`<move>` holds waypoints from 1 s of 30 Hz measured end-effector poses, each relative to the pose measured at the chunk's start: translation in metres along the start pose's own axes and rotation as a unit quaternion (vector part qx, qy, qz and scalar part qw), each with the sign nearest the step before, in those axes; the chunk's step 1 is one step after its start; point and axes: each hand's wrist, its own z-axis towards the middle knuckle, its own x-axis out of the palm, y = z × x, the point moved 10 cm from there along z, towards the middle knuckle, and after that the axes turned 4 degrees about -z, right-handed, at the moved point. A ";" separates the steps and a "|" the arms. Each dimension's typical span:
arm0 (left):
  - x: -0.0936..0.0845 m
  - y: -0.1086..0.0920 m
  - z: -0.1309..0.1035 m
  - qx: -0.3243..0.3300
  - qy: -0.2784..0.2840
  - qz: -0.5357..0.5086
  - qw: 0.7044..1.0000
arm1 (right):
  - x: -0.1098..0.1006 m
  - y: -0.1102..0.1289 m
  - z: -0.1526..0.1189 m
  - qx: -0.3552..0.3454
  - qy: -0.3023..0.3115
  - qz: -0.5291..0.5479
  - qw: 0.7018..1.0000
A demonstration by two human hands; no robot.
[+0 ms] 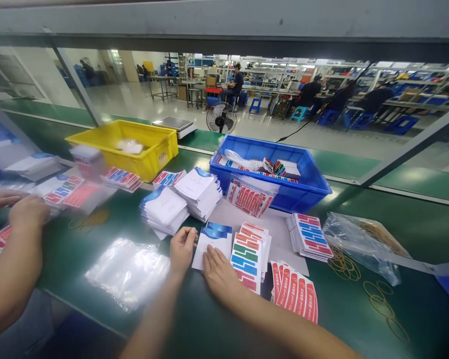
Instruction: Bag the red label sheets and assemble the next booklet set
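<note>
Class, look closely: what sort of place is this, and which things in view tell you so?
Most likely a factory packing line. A long green work table holds stacks of white booklets and colour sticker sheets, with a blue bin of stock, and rows of seated workers behind.

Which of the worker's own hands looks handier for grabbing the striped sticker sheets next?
Probably the right hand: it rests on the white booklet directly beside the striped sticker sheets. The left hand sits at the booklet's far edge.
</note>
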 end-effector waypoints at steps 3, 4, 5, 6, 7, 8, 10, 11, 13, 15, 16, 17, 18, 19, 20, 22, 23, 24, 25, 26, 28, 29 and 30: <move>-0.003 0.009 0.006 -0.025 -0.004 -0.017 1.000 | -0.029 -0.013 0.001 0.012 -0.067 0.011 0.998; -0.005 0.011 0.007 -0.036 -0.007 -0.020 0.999 | -0.042 -0.022 0.001 0.028 -0.087 0.014 0.996; -0.005 0.015 0.008 -0.055 -0.004 -0.031 0.998 | -0.056 -0.031 0.000 0.048 -0.112 0.017 0.992; -0.002 0.020 0.008 -0.089 0.011 -0.054 0.995 | -0.071 -0.039 -0.001 0.064 -0.143 0.022 0.987; 0.005 0.026 0.006 -0.136 0.040 -0.094 0.986 | -0.086 -0.041 -0.004 0.066 -0.175 0.029 0.982; 0.016 0.031 0.001 -0.189 0.082 -0.148 0.967 | -0.099 -0.040 -0.006 0.056 -0.198 0.037 0.978; 0.041 0.034 -0.016 -0.290 0.179 -0.267 0.902 | -0.112 -0.028 -0.010 0.019 -0.205 0.057 0.977; 0.051 0.032 -0.025 -0.325 0.217 -0.311 0.866 | -0.112 -0.022 -0.012 0.002 -0.184 0.068 0.981; 0.059 0.030 -0.037 -0.363 0.237 -0.350 0.830 | -0.110 -0.017 -0.018 -0.006 -0.143 0.091 0.986; 0.055 0.034 -0.038 -0.369 0.204 -0.337 0.842 | -0.112 -0.031 -0.029 0.022 -0.154 0.116 0.981; 0.051 0.036 -0.036 -0.364 0.181 -0.325 0.854 | -0.113 -0.045 -0.036 0.052 -0.169 0.125 0.976; 0.047 0.038 -0.034 -0.356 0.160 -0.314 0.865 | -0.112 -0.064 -0.043 0.094 -0.178 0.127 0.971; 0.045 0.038 -0.033 -0.350 0.143 -0.308 0.873 | -0.107 -0.085 -0.050 0.146 -0.174 0.124 0.966; 0.044 0.038 -0.033 -0.347 0.133 -0.306 0.877 | -0.098 -0.106 -0.056 0.196 -0.152 0.115 0.962; 0.043 0.038 -0.032 -0.345 0.125 -0.306 0.878 | -0.087 -0.123 -0.061 0.234 -0.115 0.102 0.960; 0.043 0.037 -0.032 -0.337 0.116 -0.307 0.882 | -0.063 -0.145 -0.067 0.263 -0.032 0.086 0.961; 0.043 0.037 -0.032 -0.334 0.115 -0.305 0.884 | -0.054 -0.151 -0.068 0.262 0.000 0.084 0.961; 0.043 0.038 -0.032 -0.332 0.118 -0.301 0.886 | -0.047 -0.154 -0.069 0.258 0.022 0.085 0.962; 0.044 0.038 -0.032 -0.329 0.121 -0.298 0.888 | -0.043 -0.157 -0.068 0.254 0.034 0.087 0.963; 0.045 0.038 -0.032 -0.327 0.124 -0.294 0.890 | -0.041 -0.159 -0.068 0.254 0.039 0.088 0.962; 0.045 0.039 -0.032 -0.322 0.128 -0.285 0.893 | -0.041 -0.161 -0.066 0.255 0.045 0.088 0.962; 0.046 0.040 -0.032 -0.322 0.130 -0.281 0.895 | -0.042 -0.161 -0.065 0.257 0.049 0.087 0.961; 0.046 0.040 -0.032 -0.322 0.131 -0.277 0.896 | -0.044 -0.161 -0.066 0.263 0.051 0.085 0.960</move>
